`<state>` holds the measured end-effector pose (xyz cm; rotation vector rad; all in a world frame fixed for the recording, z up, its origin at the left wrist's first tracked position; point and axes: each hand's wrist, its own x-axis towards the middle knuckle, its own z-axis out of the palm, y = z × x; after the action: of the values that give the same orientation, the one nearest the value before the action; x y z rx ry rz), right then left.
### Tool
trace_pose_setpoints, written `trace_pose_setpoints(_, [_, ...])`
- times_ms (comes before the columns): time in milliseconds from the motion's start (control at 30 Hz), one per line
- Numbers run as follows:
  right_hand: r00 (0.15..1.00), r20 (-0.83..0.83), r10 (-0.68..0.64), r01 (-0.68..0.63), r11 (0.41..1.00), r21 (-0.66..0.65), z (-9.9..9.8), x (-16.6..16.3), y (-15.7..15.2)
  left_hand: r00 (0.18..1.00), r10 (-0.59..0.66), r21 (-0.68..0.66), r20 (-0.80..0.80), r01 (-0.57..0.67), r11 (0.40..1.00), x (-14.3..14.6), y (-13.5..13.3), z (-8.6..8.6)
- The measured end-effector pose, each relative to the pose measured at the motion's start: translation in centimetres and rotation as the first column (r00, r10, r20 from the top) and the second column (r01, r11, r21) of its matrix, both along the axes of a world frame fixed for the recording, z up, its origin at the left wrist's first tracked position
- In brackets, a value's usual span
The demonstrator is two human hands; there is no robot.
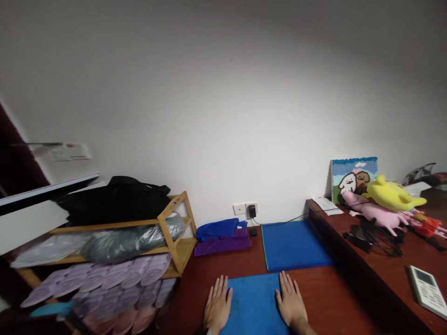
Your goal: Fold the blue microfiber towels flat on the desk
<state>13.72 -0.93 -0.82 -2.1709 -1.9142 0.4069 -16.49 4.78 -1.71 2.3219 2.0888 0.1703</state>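
A blue towel (254, 302) lies flat on the reddish-brown wooden table (328, 307) at the bottom middle. My left hand (218, 305) lies flat on its left edge with the fingers stretched out, holding nothing. On the towel's right edge rests my right hand (290, 300), also flat and open. Just beyond, a second blue towel (294, 245) is spread flat toward the wall. Left of it, a folded blue towel (218, 228) sits on top of a folded purple towel (223, 244).
A wooden rack (172, 232) at left holds a black bag (117, 197), plastic-wrapped bundles and rolled lilac towels (115, 279). A raised ledge (352, 270) at right carries plush toys (391, 204), cables, a picture (353, 177) and a white remote (428, 291). A charger (252, 211) is plugged into the wall.
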Motion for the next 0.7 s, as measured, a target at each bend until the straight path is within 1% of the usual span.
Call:
trace_pose_setpoints(67, [1.000, 0.019, 0.004, -0.004, 1.000, 0.004, -0.3, 0.0, 0.0, 1.000, 0.014, 0.004, 0.019, -0.014, 1.000, -1.6, -0.3, 0.0])
trace_pose_setpoints(133, [0.999, 0.034, 0.007, -0.007, 1.000, 0.010, -0.6, 0.0, 0.1, 0.999, 0.022, 0.013, 0.036, -0.023, 1.000, -2.2, -0.5, 0.1])
trace_pose_setpoints(267, [0.999, 0.048, 0.005, -0.005, 1.000, 0.012, -0.9, 0.0, 0.1, 0.999, 0.029, 0.041, 0.042, -0.031, 0.999, -1.7, -0.8, 0.1])
trace_pose_setpoints(433, [0.998, 0.067, 0.002, -0.002, 1.000, 0.007, -0.4, -0.2, -0.2, 0.999, 0.019, 0.035, 0.036, -0.021, 0.999, -1.7, -0.7, 0.1])
trace_pose_setpoints(500, [0.997, 0.075, 0.003, -0.003, 1.000, 0.003, -0.2, -0.3, -0.3, 1.000, 0.007, 0.003, 0.028, -0.007, 1.000, -2.0, -0.6, 0.5])
trace_pose_setpoints(600, [0.998, 0.070, -0.004, 0.004, 1.000, -0.006, 0.1, -0.3, -0.3, 1.000, 0.004, -0.016, 0.004, -0.004, 1.000, -2.0, -0.4, 1.7])
trace_pose_setpoints(667, [0.998, 0.061, -0.007, 0.007, 1.000, -0.008, 0.1, -0.3, -0.3, 1.000, -0.011, 0.015, 0.007, 0.011, 1.000, -0.9, -0.4, 2.6])
trace_pose_setpoints(700, [0.998, 0.059, -0.006, 0.006, 1.000, -0.009, 0.1, -0.3, -0.3, 0.998, -0.051, 0.034, 0.020, 0.050, 0.998, 0.3, -0.4, 3.1])
